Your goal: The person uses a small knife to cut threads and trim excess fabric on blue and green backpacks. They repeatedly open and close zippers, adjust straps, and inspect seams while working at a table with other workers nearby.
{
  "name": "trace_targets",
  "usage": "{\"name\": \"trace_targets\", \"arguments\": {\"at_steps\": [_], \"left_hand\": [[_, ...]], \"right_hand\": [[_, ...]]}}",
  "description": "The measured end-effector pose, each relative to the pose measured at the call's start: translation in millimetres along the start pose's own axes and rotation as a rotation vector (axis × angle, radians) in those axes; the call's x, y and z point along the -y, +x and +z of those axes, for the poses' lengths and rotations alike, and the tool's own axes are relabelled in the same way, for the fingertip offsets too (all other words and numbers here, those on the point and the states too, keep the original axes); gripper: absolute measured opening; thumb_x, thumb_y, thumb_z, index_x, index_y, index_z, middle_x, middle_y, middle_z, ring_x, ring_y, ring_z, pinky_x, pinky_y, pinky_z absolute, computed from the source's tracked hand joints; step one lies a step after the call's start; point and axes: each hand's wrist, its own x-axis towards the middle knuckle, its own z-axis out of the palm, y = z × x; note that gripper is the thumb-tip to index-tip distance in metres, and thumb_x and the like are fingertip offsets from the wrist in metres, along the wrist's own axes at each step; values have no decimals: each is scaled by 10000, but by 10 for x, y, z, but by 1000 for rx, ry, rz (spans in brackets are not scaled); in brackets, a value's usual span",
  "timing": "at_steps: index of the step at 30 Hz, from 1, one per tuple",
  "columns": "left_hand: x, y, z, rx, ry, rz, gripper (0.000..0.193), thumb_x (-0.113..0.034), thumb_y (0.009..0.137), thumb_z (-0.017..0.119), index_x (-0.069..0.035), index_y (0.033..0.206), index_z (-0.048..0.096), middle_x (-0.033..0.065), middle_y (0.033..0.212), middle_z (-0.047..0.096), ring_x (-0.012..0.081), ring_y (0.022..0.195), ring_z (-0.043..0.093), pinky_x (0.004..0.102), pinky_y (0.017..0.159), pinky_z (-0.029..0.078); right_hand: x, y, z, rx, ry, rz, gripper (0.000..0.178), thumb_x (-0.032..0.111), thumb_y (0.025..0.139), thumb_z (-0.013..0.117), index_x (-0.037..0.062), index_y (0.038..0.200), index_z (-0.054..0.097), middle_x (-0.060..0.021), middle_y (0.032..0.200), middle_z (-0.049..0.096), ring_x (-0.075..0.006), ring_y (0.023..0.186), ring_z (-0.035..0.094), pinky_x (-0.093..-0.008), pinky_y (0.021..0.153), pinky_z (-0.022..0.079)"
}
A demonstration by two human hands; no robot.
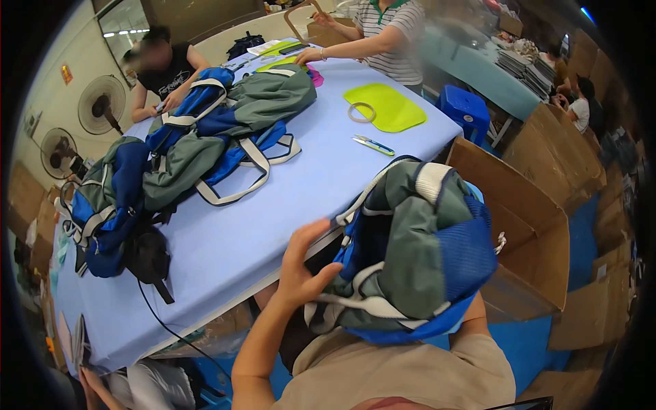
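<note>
A green and blue fabric bag (417, 266) with white webbing trim is held up in front of my chest, over the table's near edge. Its opening faces left and shows a dark inside. My left hand (304, 266) is beside that opening, fingers and thumb spread apart, with nothing gripped between them. One white strap (355, 301) of the bag hangs just below this hand. My right forearm (474, 313) goes behind the bag, which hides my right hand.
More green and blue bags (205, 137) are piled on the blue-covered table (273, 225). Thread snips (374, 145), a lime-green sheet (393, 109) and a tape roll (362, 112) lie ahead. An open cardboard box (526, 225) stands at my right. Other people work around the table.
</note>
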Motion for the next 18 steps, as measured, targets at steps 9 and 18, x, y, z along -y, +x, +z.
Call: {"name": "trace_targets", "arguments": {"at_steps": [9, 18], "left_hand": [[270, 331, 279, 88, -352, -357, 251, 4, 790, 584, -14, 1040, 590, 94, 985, 605, 168, 893, 579, 268, 770, 440], [-23, 223, -124, -303, -1209, -557, 203, -62, 856, 542, -28, 1056, 532, 71, 986, 613, 147, 895, 602, 290, 807, 489]], "right_hand": [[220, 54, -368, -182, -117, -107, 256, 63, 842, 540, -32, 1080, 529, -74, 1068, 577, -131, 909, 550, -279, 797, 452], [-441, -223, -289, -197, -262, 66, 260, 63, 841, 540, -31, 1084, 528, -75, 1071, 577, -133, 915, 549, -280, 802, 451]]}}
